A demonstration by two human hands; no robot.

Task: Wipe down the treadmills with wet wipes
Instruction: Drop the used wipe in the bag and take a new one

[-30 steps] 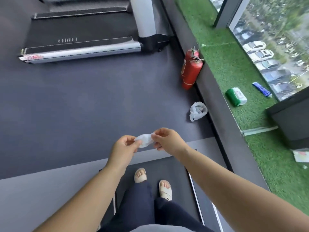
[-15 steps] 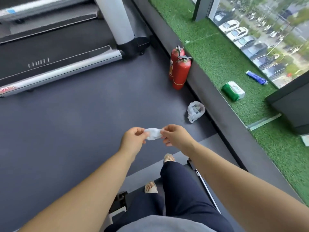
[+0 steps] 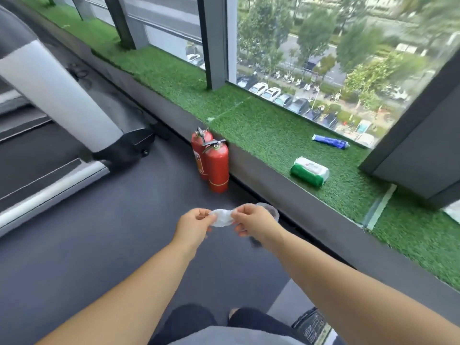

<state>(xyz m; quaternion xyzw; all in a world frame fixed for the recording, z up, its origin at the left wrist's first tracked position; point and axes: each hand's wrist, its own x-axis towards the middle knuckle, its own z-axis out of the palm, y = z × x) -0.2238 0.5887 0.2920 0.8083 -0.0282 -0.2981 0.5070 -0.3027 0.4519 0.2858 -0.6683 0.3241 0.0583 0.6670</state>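
Both hands up in front, centre frame, over the dark floor. Left hand [image 3: 195,224] and right hand [image 3: 251,220] each pinch one end of a crumpled white wet wipe [image 3: 222,217] with thumb and curled fingers, wipe stretched between them. Treadmill [image 3: 32,155] far left, untouched. Two red fire extinguishers [image 3: 216,165] stand against the turf ledge [image 3: 261,130], just beyond the hands. Green-white wipe pack [image 3: 310,171] and blue tube [image 3: 329,141] lie on the ledge, right.

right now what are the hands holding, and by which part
A bunched white wet wipe, pinched at both ends: left hand on the left end, right hand on the right end.
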